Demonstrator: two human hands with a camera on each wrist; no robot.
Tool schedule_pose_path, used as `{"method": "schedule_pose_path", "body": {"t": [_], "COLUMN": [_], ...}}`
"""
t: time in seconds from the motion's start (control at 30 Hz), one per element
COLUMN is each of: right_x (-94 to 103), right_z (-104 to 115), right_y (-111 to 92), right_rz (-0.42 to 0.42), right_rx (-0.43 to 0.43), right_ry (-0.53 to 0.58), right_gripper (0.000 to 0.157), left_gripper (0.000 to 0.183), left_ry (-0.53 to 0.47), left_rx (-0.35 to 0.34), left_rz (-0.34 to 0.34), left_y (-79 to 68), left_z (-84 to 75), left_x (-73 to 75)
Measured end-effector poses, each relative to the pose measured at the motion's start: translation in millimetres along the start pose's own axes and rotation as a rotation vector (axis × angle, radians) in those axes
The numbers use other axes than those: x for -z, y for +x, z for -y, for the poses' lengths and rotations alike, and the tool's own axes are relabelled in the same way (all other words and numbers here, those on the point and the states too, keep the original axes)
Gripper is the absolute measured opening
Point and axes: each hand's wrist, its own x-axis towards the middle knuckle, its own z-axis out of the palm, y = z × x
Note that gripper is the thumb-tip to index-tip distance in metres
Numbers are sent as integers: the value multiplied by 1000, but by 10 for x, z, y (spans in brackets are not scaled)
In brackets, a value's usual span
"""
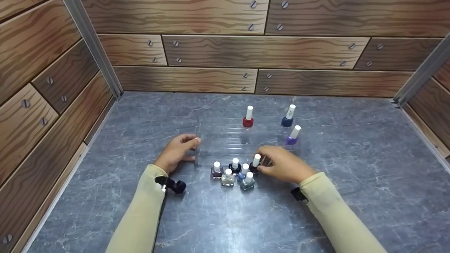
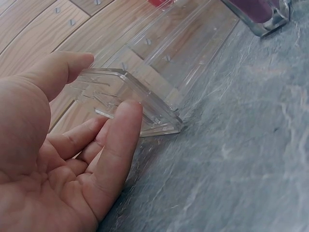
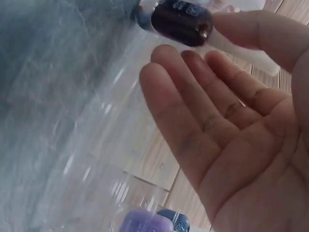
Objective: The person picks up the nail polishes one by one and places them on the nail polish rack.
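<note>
Clear plastic rack (image 1: 197, 153), mid-frame, carries 3 polish bottles (image 1: 248, 122); the left hand (image 1: 177, 151) has its fingers clamped on its left end. Right of centre, the right hand (image 1: 285, 163) pinches a dark bottle (image 1: 255, 164) beside 5 small bottles (image 1: 227, 180) on the counter (image 1: 218, 221).

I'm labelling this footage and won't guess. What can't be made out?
Head: navy bottle, its cap lettering too small to read.
Head: blue bottle, its base hidden by the grey bottle.
Left wrist: plum bottle, its cap cut off by the top edge.
Right wrist: dark bottle, its print too blurred to read.
</note>
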Motion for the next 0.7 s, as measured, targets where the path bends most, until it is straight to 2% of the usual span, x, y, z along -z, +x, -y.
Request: {"method": "schedule_pose_path", "body": {"t": [0.13, 0.3, 0.47, 0.7], "right_x": [-40, -50, -45, -56], "right_z": [2, 12, 28, 35], "right_y": [22, 21, 8, 7], "right_rz": [-27, -8, -4, 13], "right_rx": [23, 29, 43, -5], "right_ry": [-30, -28, -72, -34], "right_gripper": [21, 26, 23, 10], "left_gripper": [52, 52, 53, 52], "left_ry": [-2, -2, 0, 14], "left_rx": [1, 4, 0, 13], "left_rz": [2, -4, 3, -12], "left_y": [-12, -16, -9, -4], "left_z": [-13, -24, -25, -12], "left_x": [-1, -4, -11, 3]}}
